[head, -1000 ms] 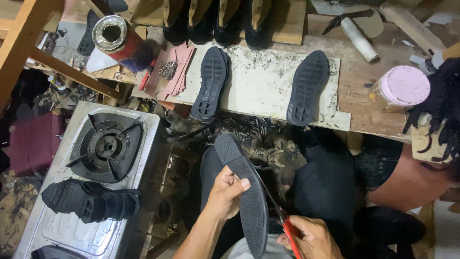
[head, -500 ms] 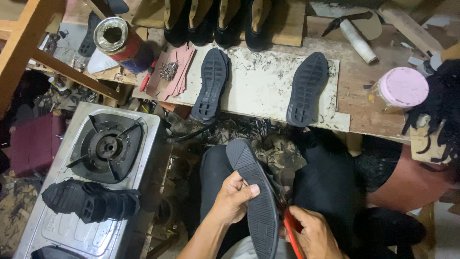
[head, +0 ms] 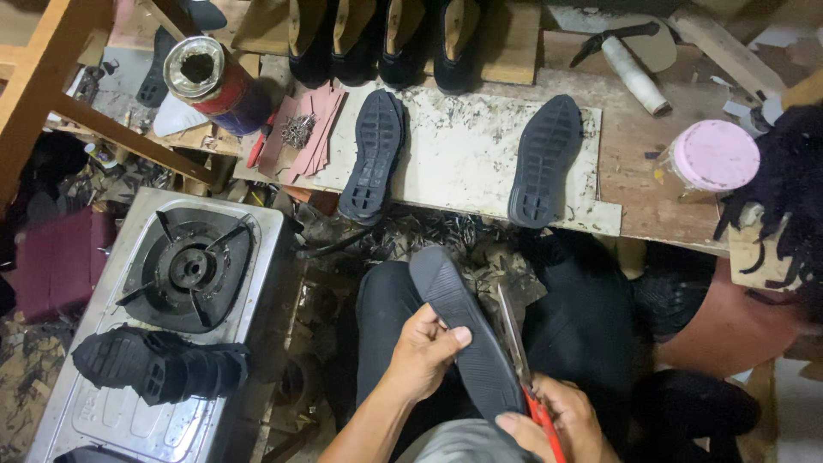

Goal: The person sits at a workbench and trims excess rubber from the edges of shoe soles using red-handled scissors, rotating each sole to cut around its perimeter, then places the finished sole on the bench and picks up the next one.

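My left hand grips a black rubber shoe sole by its left edge and holds it over my lap, toe pointing away from me. Scissors with red handles are held in my right hand, with the blades lying along the sole's right edge. Both hands are low in the view, above my dark trousers.
Two more black soles lie on a white board on the wooden bench. A gas stove at the left carries a black shoe upper. A tin can, a pink-lidded jar and another person sit nearby.
The sole has shifted right and toward me in my left hand. The scissors' blades have come up along its right edge.
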{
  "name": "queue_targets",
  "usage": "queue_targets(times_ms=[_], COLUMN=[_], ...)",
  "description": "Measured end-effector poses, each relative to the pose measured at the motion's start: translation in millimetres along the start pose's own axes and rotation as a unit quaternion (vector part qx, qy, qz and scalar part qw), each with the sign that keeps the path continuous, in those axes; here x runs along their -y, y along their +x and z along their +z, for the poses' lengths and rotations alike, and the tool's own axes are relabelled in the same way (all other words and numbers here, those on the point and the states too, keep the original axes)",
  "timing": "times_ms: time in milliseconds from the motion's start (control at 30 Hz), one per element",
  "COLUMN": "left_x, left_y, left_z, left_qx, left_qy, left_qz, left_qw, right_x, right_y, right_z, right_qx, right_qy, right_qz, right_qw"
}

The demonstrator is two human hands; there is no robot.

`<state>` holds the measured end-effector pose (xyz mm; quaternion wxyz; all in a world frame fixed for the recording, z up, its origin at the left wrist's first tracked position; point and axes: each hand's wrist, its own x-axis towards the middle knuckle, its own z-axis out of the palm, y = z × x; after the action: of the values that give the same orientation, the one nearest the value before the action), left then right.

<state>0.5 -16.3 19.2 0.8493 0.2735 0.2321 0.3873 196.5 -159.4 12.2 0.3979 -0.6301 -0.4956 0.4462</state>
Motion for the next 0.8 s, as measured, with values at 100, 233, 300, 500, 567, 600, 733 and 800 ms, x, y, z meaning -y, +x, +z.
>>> queue_targets(times_ms=[100, 233, 300, 500, 567, 600, 733, 800], left_x=[-9, -19, -17, -10, -10, -9, -11, -17], left_y=[6, 11, 8, -1, -4, -4, -8, -11], left_z=[-5, -20, -24, -28, -26, -25, -21, -20], left_qx=[-0.023, -0.059, -0.073, -0.025, -0.017, -0.011, 0.008, 0.014], left_qy=[-0.043, -0.002, 0.049, 0.141, 0.154, 0.153, 0.182, 0.202], left_qz=[0.04, 0.088, 0.074, 0.081, 0.069, 0.064, 0.046, 0.041], left_qw=[0.998, 0.994, 0.993, 0.986, 0.985, 0.986, 0.982, 0.979], right_x=[11, 33, 45, 82, 92, 96, 104, 105], right_y=[6, 14, 19, 33, 37, 39, 41, 39], right_z=[-5, -9, -10, -16, -14, -14, -13, -14], right_qx=[0.027, -0.027, -0.049, -0.061, -0.053, -0.049, -0.056, -0.046], right_qy=[-0.071, -0.172, -0.128, -0.218, -0.253, -0.271, -0.261, -0.241], right_qz=[-0.031, 0.01, -0.005, -0.08, -0.069, -0.065, -0.106, -0.083], right_qw=[0.997, 0.985, 0.991, 0.971, 0.963, 0.959, 0.958, 0.966])
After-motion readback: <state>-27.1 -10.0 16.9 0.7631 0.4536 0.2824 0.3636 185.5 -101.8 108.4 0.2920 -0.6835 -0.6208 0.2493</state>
